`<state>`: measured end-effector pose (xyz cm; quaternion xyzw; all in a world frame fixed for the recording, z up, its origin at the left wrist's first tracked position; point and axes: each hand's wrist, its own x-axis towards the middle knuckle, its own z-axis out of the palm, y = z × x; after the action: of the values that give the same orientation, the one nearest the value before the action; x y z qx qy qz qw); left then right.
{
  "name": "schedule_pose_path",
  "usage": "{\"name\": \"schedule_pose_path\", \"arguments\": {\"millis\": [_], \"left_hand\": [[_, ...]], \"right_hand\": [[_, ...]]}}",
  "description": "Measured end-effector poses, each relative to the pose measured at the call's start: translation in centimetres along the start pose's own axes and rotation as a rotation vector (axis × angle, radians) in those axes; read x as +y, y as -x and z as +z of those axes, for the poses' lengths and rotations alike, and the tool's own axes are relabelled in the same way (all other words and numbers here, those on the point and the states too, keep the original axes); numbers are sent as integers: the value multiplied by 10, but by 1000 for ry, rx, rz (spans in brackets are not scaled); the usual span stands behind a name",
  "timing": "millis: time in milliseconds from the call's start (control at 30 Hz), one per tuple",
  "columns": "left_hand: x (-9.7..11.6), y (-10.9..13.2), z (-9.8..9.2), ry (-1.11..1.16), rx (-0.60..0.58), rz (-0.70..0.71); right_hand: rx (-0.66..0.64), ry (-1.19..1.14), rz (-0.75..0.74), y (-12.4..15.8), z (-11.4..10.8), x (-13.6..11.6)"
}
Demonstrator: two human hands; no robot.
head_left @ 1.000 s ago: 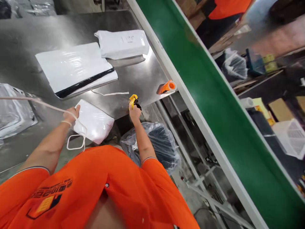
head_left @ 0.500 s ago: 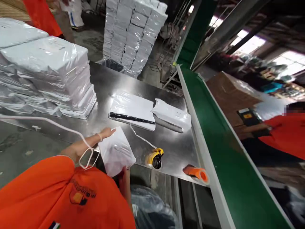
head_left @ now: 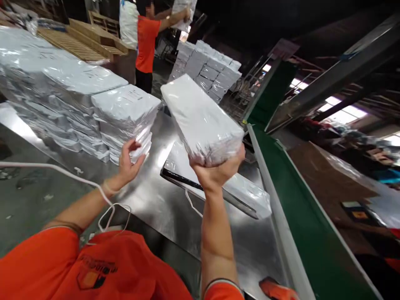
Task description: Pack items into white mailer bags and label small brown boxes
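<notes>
one white pack up in r hand — l hand open

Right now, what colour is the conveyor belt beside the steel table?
The conveyor belt is green; it shows best at the lower right of the head view.

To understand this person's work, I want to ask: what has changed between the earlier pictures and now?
The right hand has lifted the white package up off the table, gripping its lower end. The left hand has let go and stands open beside the stack. The black-striped mailer stays on the steel table.
</notes>
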<state>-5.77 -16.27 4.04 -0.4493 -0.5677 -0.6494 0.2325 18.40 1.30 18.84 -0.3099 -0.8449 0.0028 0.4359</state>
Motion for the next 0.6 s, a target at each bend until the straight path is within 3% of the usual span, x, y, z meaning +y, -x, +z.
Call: {"name": "schedule_pose_path", "arguments": {"millis": [100,200,300,400,500,600], "left_hand": [[-4,17,-46,-71,15,-36],[-13,33,-89,-150,42,-147],[-21,43,-131,-224,106,-269],[-23,55,-170,-299,179,-337],[-20,69,-199,-367,222,-369],[-15,78,-210,-415,204,-441]], "right_hand": [[161,-75,-159,-87,27,-79],[39,-110,-275,-146,50,-172],[-79,-94,-365,-183,81,-264],[-56,-129,-371,-202,129,-345],[-61,-201,-351,-202,184,-408],[-221,-195,-475,-181,222,-453]]}}
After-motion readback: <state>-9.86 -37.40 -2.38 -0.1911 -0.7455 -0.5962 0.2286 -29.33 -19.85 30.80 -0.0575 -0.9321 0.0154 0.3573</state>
